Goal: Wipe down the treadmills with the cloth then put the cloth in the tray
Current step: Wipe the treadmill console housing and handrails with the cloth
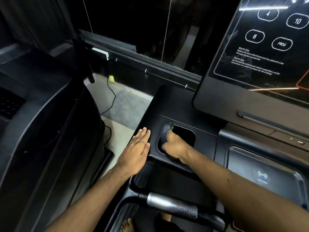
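Dark grey cloth point(165, 130), bunched, with a small green tag showing at its upper edge. My right hand point(173, 144) grips it: the fingers are curled round the wad, knuckles up, and most of the fabric is hidden under the fist. Hand and cloth sit in the left half of the recessed tray point(188, 137) of the treadmill console point(180, 106). The cloth touches the tray's left rim (whether it reaches the bottom, I cannot tell). My left hand point(138, 148) lies flat, fingers straight and together, holding nothing, on the console's left edge just beside the tray.

Surface: matte black plastic. A glossy control panel point(260, 52) rises at upper right, with white outlined number buttons, PROG and "Warm tips" text. A pad with a wireless symbol point(262, 176) lies right of the tray. A handlebar point(170, 204) with a silver grip crosses below my forearms. A second treadmill point(41, 123) stands to the left, with pale floor point(123, 106) between and a black cable point(112, 96) trailing over it. Dark glass lies beyond.

Hard to read: the tray's interior is plain black, its depth unclear. The panel is cut off at top and right. A bare foot point(127, 223) shows only partly at the bottom edge.
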Motion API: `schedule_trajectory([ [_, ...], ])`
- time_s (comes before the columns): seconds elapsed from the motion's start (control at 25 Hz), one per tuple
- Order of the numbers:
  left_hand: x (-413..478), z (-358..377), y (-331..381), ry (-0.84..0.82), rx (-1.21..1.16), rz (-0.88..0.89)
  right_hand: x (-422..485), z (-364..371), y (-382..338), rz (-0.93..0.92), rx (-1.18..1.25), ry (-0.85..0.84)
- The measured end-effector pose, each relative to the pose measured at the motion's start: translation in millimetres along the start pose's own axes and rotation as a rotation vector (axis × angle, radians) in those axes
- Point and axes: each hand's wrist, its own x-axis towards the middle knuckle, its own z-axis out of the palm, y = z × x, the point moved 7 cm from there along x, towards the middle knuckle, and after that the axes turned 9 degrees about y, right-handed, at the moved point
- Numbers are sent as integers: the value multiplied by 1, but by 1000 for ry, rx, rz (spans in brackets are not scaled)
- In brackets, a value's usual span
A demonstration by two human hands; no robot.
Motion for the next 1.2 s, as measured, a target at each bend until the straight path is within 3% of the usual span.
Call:
schedule_trajectory([
  [0.2, -2, 3, 3, 0, 23, -18, -15, -8, 8, -314, -395, -348],
  [0.28, -4, 4, 3, -15, 49, -13, -19, -12, 4, -459, -502, -398],
  [0.36, -3, 5, 3, -11, 68, -9, -21, -10, 3, -700, -767, -396],
  [0.48, -3, 5, 4, -23, 79, -26, -13, -11, 13, -900, -1233, -306],
  [0.6, -5, 2, 3, -38, 90, -14, -13, -7, 23, -1158, -1544, -196],
  [0.8, -7, 2, 4, -47, 87, -5, -29, -18, 21, -1453, -1533, 105],
  [0.88, -7, 2, 5, -39, 87, -6, -33, -26, 12, -1575, -1482, 114],
  [1.04, -8, 3, 5, -42, 96, -2, -15, -7, 6, -1600, -1691, 43],
  [1.12, -8, 3, 5, -41, 100, 0, -7, -2, 11, -1402, -1909, -79],
  [1.2, -8, 3, 6, -35, 93, -9, -3, -2, 9, -1195, -1836, -104],
])
